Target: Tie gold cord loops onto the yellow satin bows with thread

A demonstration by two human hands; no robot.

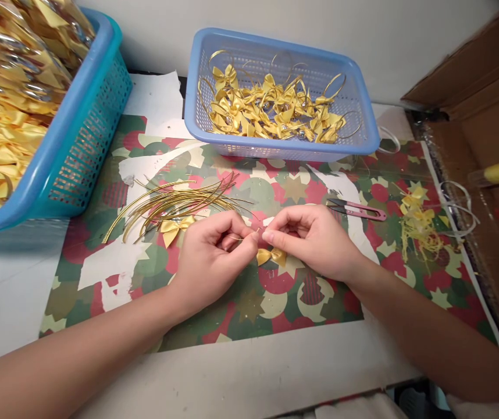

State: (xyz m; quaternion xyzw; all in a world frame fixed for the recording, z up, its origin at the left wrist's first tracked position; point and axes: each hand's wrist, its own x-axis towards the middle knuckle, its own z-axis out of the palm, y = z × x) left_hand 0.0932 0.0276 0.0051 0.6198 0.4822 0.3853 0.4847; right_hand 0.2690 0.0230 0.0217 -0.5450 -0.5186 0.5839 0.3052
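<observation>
My left hand (pixel 214 256) is closed in a pinch on a thin gold cord (pixel 237 238), a short bit of which shows by the fingers. Close beside it, my right hand (pixel 313 238) pinches at the cord too, thumb against forefinger; its fingertips hide most of what they hold. Just below the fingertips is a small yellow satin bow (pixel 271 256), partly covered by the right hand. A second yellow bow (pixel 176 230) lies left of my left hand, against a loose bundle of gold cords (pixel 175 201).
A blue basket (pixel 282 148) of bows with gold loops stands at the back. Another basket (pixel 86 145), at left, is heaped with yellow bows and bagged ones. Thread snips (pixel 358 209) lie right, near yellow scraps (pixel 419 227). A cardboard box (pixel 485 116) borders the right side.
</observation>
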